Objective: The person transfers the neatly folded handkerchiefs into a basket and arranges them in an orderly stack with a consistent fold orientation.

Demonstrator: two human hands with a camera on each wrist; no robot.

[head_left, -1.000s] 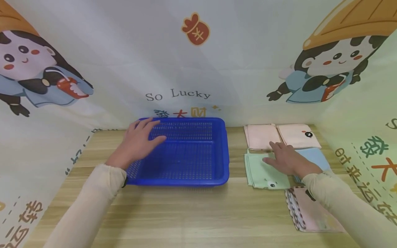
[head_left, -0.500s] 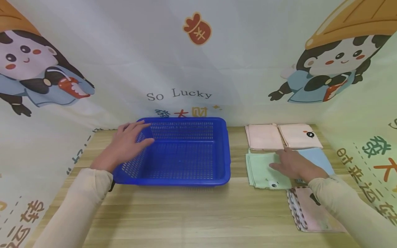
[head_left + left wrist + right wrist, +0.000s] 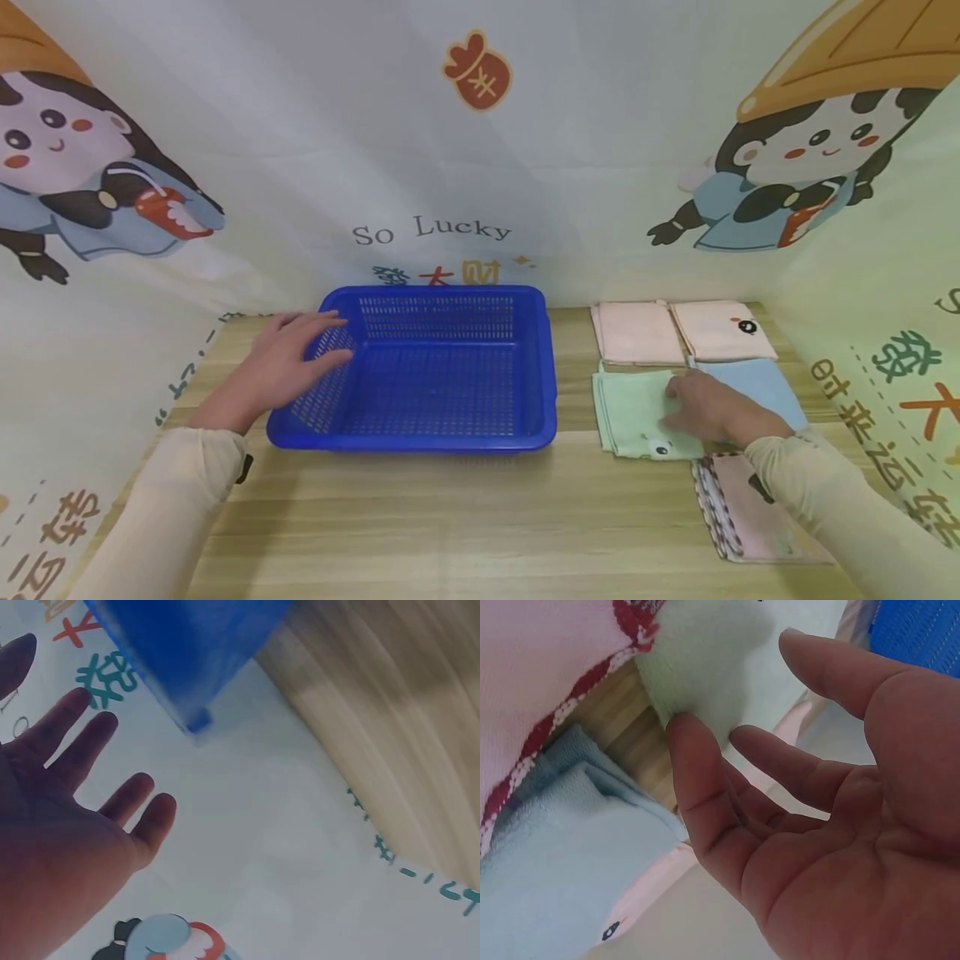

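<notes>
My left hand [image 3: 273, 371] hovers by the left rim of a blue perforated plastic basket [image 3: 420, 443], fingers spread and holding nothing. In the left wrist view the fingers stand apart from the basket. My right hand [image 3: 712, 408] lies over the right part of a folded green towel [image 3: 633, 400] with a small face at its front edge. Seen from the right wrist, the bent fingers are at the edge of the green towel [image 3: 705, 660], and the thumb stands well apart. Whether the fingertips press the cloth is unclear. A folded blue towel [image 3: 761, 387] lies beside this hand.
Two folded pale pink towels [image 3: 637, 332] lie behind the green one. A pink towel [image 3: 780, 517] with a checked edge is nearer, partly under the right forearm. Printed white cloth walls [image 3: 585, 208] enclose the wooden tabletop [image 3: 420, 525] at the back and sides.
My left hand has moved left and slightly nearer, from above the basket to its left rim. The right hand has shifted slightly right and nearer, from the pink towel's edge onto the green towel's right side.
</notes>
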